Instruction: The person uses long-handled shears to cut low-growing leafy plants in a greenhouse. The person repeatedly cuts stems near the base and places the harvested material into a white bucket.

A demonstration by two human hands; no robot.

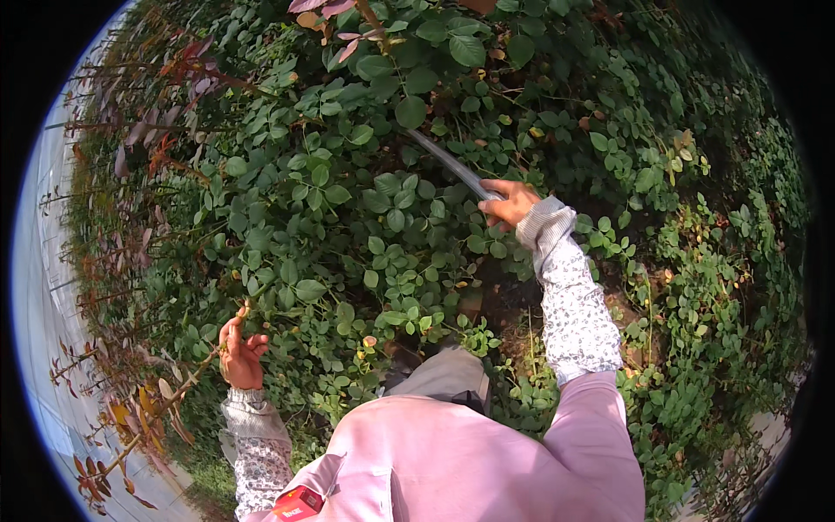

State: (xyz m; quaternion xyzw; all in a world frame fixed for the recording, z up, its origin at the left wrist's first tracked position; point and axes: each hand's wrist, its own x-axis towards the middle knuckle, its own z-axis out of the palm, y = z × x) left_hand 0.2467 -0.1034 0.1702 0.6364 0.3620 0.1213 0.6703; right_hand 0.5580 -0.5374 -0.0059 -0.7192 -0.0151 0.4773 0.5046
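Leafy rose bushes (391, 215) surround me. My right hand (511, 203) is closed around the near end of a long, thin metal tool (450, 162); its far end reaches up and left into the leaves, and its tip is hidden. At the lower left, my left hand (242, 355) is raised beside the foliage with its fingers curled. A thorny stem (189, 385) with yellow and reddish leaves meets this hand from below left. Whether the fingers grip the stem or only touch it is unclear.
Tall stems with dark red leaves (189, 68) stand at the upper left. Whitish sheeting (49, 261) runs along the left rim. Below me, my trouser leg (443, 375) is among low foliage. A red box (298, 503) sits in my shirt pocket.
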